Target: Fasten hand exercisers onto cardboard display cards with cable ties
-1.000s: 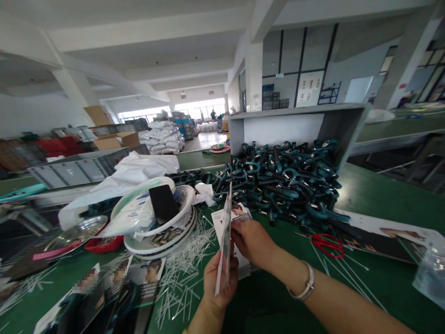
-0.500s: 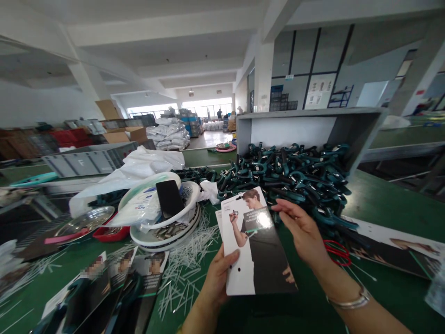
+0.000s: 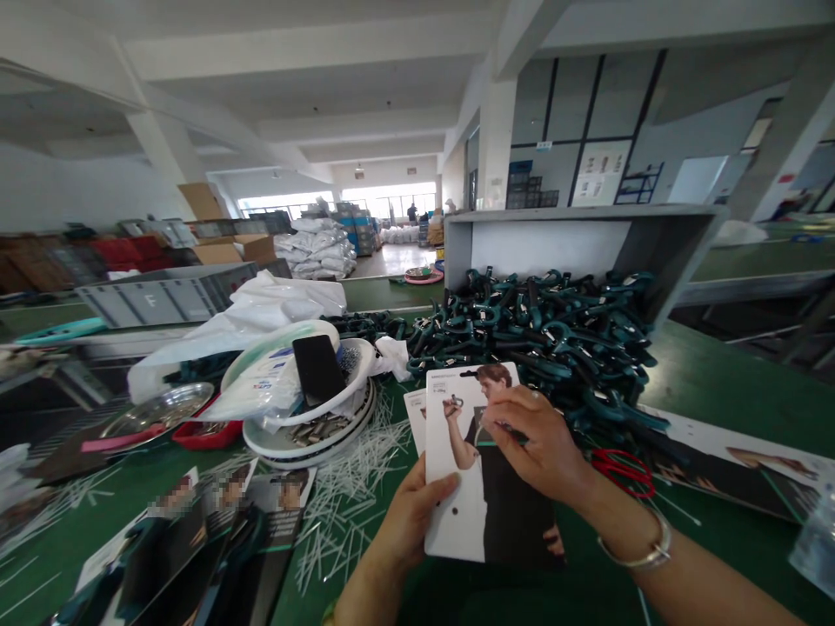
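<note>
In my left hand (image 3: 414,513) is a printed packaging card (image 3: 457,513), gripped at its left edge with the thumb across the front. The card shows a person's arm holding a hand gripper, with a dark lower right part and small punched holes. My right hand (image 3: 538,443) is over the card's upper right, fingers curled into a pinch. A thin white cable tie (image 3: 479,430) curves out at those fingertips; the rest of it is hidden. Behind the left edge, a second card (image 3: 416,422) peeks out. Beyond lies a heap of dark green hand grippers (image 3: 541,322).
A grey crate (image 3: 684,252) lies tipped behind the heap. Left of my hands are scattered white cable ties (image 3: 352,487), a phone (image 3: 318,371) on stacked white baskets (image 3: 261,443), and cards with grippers (image 3: 215,548). Red-handled scissors (image 3: 623,472) and more cards (image 3: 731,461) lie right.
My right hand has moved left from beside the card to its front, and its fingers have closed into a pinch. The card has shifted slightly right and stands more upright.
</note>
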Demonstrator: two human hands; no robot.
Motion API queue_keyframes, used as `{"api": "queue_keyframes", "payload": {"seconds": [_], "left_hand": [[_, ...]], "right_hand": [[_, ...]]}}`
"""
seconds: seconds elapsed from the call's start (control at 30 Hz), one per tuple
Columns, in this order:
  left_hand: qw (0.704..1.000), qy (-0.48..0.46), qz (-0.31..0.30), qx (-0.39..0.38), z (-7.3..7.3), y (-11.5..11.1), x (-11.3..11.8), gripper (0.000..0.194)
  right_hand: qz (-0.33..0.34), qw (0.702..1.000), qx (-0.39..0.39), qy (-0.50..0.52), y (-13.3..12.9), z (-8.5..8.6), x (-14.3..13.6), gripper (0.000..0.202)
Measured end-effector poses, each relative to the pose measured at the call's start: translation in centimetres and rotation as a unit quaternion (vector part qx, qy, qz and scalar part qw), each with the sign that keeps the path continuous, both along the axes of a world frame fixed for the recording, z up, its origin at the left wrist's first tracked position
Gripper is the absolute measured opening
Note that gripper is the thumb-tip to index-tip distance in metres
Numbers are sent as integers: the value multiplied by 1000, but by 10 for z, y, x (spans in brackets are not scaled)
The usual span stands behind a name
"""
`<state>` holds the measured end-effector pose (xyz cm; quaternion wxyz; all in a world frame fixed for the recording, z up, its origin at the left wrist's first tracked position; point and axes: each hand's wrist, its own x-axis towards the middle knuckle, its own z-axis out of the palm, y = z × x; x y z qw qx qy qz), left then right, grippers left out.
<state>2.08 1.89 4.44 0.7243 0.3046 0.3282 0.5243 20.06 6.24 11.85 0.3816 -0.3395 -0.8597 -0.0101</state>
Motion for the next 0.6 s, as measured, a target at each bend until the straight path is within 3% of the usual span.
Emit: {"api": "queue_keyframes", "payload": {"seconds": [0.1,0.23,0.27,0.33,0.43,0.5,0.6], "left_hand": [[1000,-3,11,-5,2,2,1,58],[999,13,35,-18,7,9,-3,65],[998,27,43,-21,8,13,-6,66],[996,59,60,-23,9,24,-13,69],[989,118,91,-16,5,46,-23,69],[978,172,112,-23,-1,59,-26,69],[962,245,121,-20,-8,69,-27,67]], "right_hand": [[0,997,-19,69,2,3,5,16],[-178,969,-86,150,9,-1,41,27],[-224,960,-128,108,9,-4,55,28],[-270,929,-244,-71,5,-14,85,26],[-306,835,-358,-285,-11,-31,119,21],[-305,797,-396,-339,-24,-44,129,19],[-291,776,-422,-367,-37,-59,128,19]]}}
